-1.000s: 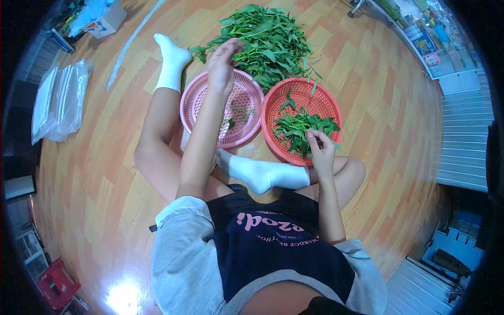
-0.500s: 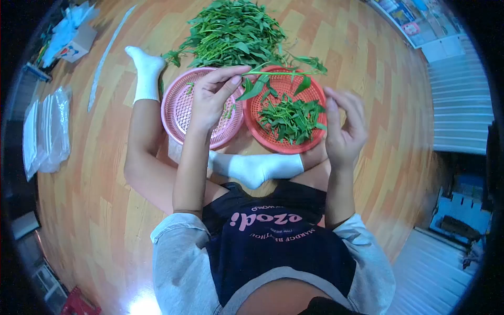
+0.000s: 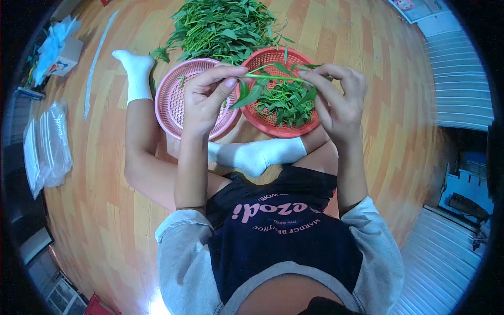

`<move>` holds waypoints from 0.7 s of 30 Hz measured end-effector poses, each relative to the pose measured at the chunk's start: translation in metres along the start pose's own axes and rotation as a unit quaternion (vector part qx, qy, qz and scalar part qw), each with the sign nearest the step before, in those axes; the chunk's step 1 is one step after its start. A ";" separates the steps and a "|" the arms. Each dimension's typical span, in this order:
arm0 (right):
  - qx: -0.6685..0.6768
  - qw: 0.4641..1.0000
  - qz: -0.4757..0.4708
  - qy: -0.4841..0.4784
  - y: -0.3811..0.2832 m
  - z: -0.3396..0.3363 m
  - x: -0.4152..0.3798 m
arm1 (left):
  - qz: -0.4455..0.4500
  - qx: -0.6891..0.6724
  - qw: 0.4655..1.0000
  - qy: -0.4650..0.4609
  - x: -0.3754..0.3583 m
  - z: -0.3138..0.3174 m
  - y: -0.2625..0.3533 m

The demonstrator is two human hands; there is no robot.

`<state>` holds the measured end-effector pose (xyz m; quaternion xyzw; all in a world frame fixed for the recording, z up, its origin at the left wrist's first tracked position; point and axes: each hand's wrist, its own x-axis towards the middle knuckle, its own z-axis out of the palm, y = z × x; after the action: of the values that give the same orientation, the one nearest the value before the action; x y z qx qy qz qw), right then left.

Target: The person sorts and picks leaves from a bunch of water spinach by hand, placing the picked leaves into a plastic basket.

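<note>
A long water spinach stem (image 3: 278, 78) with narrow leaves stretches level between my two hands, above the baskets. My left hand (image 3: 209, 100) pinches its left end between thumb and fingers, over the pink basket (image 3: 164, 107). At the stem's right end, the fingers of my right hand (image 3: 344, 100) are closed on it, beside the red basket (image 3: 257, 126). Picked leaves and short pieces (image 3: 289, 105) lie heaped in the red basket. A few small stem bits rest in the pink one, partly hidden by my left hand.
A large pile of water spinach (image 3: 220, 31) lies on the wooden floor (image 3: 336, 26) beyond the baskets. My crossed legs in white socks (image 3: 257, 157) frame the near side. Clear plastic bags (image 3: 52, 147) lie at the left; a box (image 3: 68, 55) stands farther back.
My right hand has moved left and up to the stem's right end and closed on it. My left hand still holds the other end. The view has shifted slightly.
</note>
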<state>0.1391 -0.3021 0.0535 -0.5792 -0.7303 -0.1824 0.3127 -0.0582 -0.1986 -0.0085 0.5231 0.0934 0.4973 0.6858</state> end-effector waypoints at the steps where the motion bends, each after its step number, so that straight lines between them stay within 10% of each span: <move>1: -0.005 1.000 0.012 0.013 0.001 0.000 0.000 | 0.001 0.047 0.999 0.005 0.001 0.003 0.000; 9: -0.015 0.952 0.273 0.136 0.040 0.058 -0.040 | 0.105 0.378 0.920 -0.004 -0.003 0.036 -0.016; 11: 0.245 0.830 0.479 0.142 0.088 0.073 -0.073 | 0.086 0.381 0.921 0.016 -0.003 0.022 -0.004; 14: 0.151 0.931 0.332 -0.033 0.071 0.075 -0.080 | 0.064 0.390 0.918 0.042 0.001 0.005 -0.003; 21: 0.093 0.978 0.183 0.037 0.000 0.045 -0.017 | -0.032 0.344 0.938 0.013 0.002 0.010 -0.015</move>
<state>0.1307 -0.2868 0.0089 -0.6645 -0.6136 -0.0745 0.4200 -0.0422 -0.2025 -0.0156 0.7170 0.2845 0.4196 0.4784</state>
